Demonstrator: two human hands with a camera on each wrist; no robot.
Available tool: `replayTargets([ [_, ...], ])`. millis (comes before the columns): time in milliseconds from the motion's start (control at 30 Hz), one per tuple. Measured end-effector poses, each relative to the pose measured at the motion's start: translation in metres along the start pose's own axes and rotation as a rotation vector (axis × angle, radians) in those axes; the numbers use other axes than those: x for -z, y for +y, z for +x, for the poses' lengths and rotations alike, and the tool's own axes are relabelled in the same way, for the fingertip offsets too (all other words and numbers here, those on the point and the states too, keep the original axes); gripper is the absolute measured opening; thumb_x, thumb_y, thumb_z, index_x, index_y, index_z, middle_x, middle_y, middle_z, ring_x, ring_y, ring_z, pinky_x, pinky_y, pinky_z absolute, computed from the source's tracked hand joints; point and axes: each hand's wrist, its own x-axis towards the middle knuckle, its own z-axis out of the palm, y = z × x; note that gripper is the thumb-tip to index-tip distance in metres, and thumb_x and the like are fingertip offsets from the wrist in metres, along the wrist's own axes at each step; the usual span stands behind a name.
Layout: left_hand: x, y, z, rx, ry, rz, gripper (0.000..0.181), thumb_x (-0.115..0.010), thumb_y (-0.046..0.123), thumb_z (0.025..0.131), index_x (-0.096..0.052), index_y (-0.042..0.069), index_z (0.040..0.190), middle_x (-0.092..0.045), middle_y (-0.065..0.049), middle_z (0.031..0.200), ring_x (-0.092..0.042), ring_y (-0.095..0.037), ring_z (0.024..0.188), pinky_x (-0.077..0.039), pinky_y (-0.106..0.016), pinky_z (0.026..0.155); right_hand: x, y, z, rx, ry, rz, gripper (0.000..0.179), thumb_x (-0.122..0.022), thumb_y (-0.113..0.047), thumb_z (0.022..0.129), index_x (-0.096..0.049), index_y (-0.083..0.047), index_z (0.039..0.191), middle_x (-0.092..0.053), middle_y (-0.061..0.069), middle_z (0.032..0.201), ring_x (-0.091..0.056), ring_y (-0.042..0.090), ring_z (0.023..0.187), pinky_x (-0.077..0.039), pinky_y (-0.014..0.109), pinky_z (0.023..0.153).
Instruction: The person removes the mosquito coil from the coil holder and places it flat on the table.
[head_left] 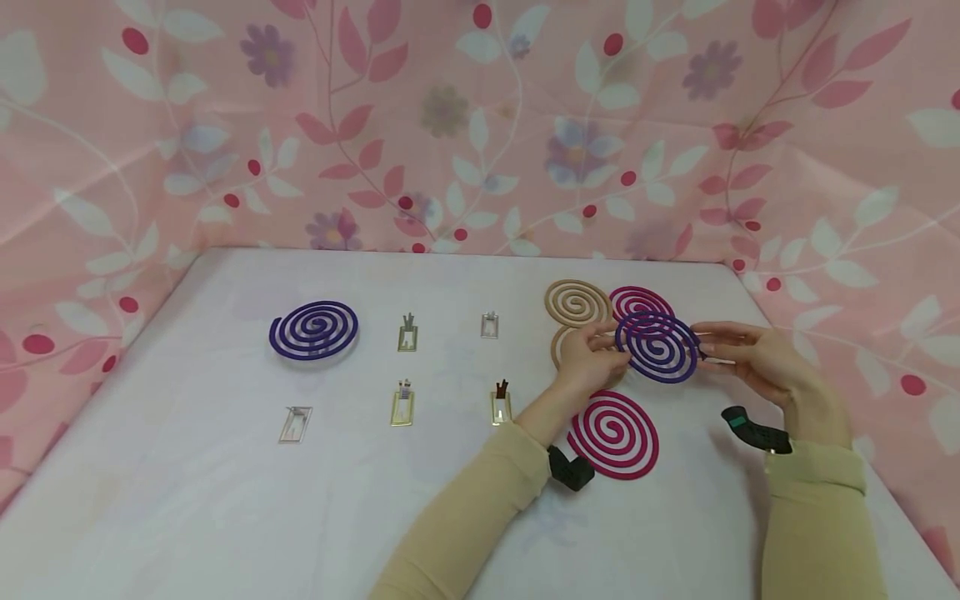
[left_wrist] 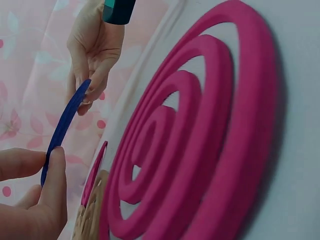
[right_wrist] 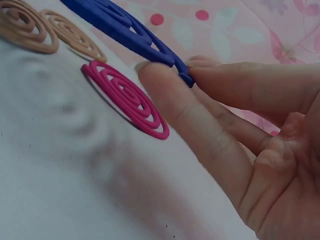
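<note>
Both hands hold one purple-blue mosquito coil (head_left: 660, 348), raised above the table and tilted. My left hand (head_left: 581, 362) pinches its left edge between thumb and fingers, seen edge-on in the left wrist view, where the coil (left_wrist: 62, 125) looks slightly bowed. On the opposite side my right hand (right_wrist: 225, 125) pinches the rim near the coil's outer tail end. Just behind the held coil lies a pink coil (head_left: 641, 293), partly covered by it. A second pink coil (head_left: 613, 429) lies flat in front, near the left wrist. Two tan coils rest behind the left hand, the nearer one (head_left: 557, 346) mostly hidden.
Another purple coil (head_left: 315, 331) lies at the left of the white table (head_left: 187, 467). Several small metal coil stands, including a gold one (head_left: 402, 408) and a silver one (head_left: 296, 425), are spread between. Pink floral cloth (head_left: 480, 125) hangs around the table.
</note>
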Motion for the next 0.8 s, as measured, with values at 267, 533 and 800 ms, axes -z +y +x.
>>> replayTargets([
  [267, 0.0, -0.006, -0.001, -0.001, -0.016, 0.076, 0.047, -0.066, -0.013, 0.084, -0.061, -0.003, 0.129, -0.071, -0.018, 0.115, -0.069, -0.014, 0.088, -0.06, -0.025, 0.077, 0.004, 0.002, 0.0, -0.029, 0.03, -0.192, 0.032, -0.06, -0.001, 0.098, -0.064, -0.003, 0.129, -0.073, -0.006, 0.113, -0.071, 0.01, 0.099, -0.058, 0.024, 0.085],
  [533, -0.002, -0.011, 0.001, -0.046, 0.007, 0.254, 0.046, -0.07, -0.009, 0.079, -0.067, -0.002, 0.124, -0.07, -0.01, 0.106, -0.055, -0.004, 0.084, -0.05, -0.015, 0.072, 0.007, 0.006, -0.003, -0.069, 0.053, -0.222, 0.031, -0.062, -0.003, 0.097, -0.066, -0.006, 0.127, -0.073, -0.009, 0.111, -0.071, 0.008, 0.099, -0.058, 0.023, 0.085],
  [800, -0.004, -0.008, -0.004, -0.044, -0.002, 0.348, 0.041, -0.073, -0.004, 0.083, -0.068, 0.001, 0.123, -0.071, -0.011, 0.111, -0.06, -0.005, 0.086, -0.049, -0.014, 0.071, 0.012, 0.01, -0.007, -0.102, 0.057, -0.159, 0.027, -0.062, 0.0, 0.096, -0.069, -0.005, 0.122, -0.073, -0.006, 0.109, -0.071, 0.011, 0.096, -0.059, 0.026, 0.084],
])
